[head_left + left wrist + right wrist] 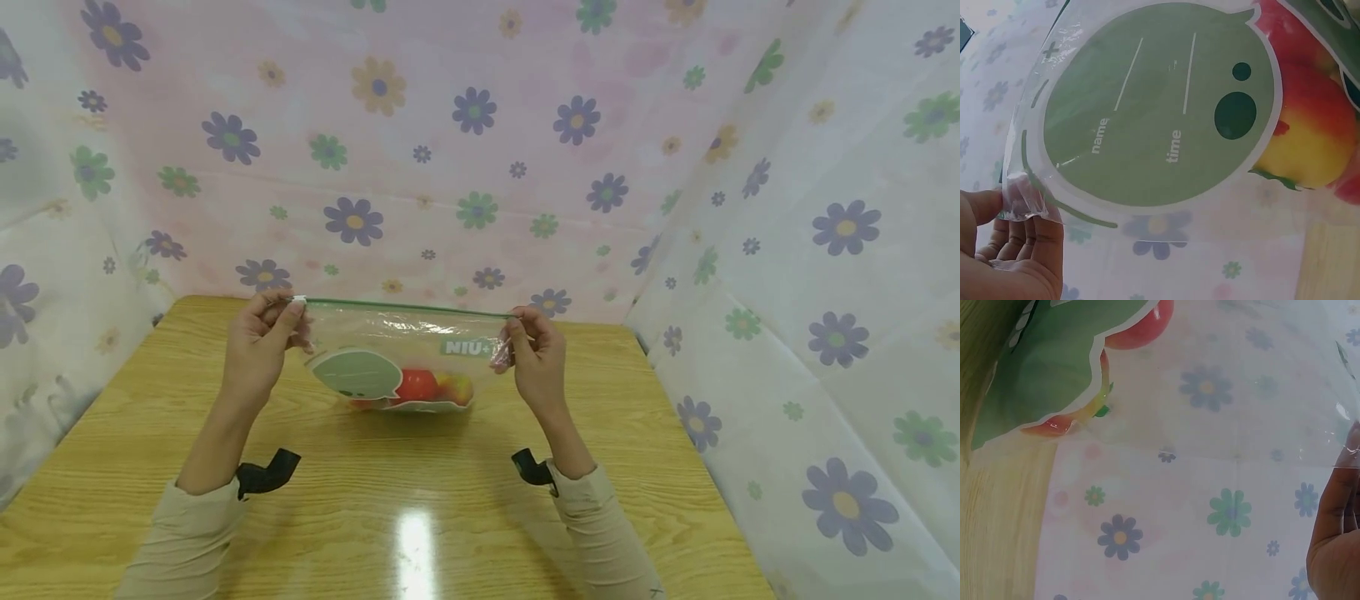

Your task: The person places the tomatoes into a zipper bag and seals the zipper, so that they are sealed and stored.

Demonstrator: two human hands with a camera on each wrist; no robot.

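A clear zip bag (382, 333) with a green zip strip along its top is held upright over the table, its top edge stretched between both hands. My left hand (258, 342) pinches the top left corner, where a white slider (298, 298) sits. The top right corner is gripped by my right hand (536, 354), thumb in front. Low in the bag show a red, rounded fruit or vegetable (417, 385) and a yellow-and-red one (455, 389). A green printed patch (1160, 106) reading "name" and "time" hides part of the contents.
The wooden table (360, 508) spreads beneath the bag and forearms. Flower-patterned curtains (420, 183) close off its back and sides. A black wrist mount (267, 473) sticks out from the left cuff, another (531, 468) from the right.
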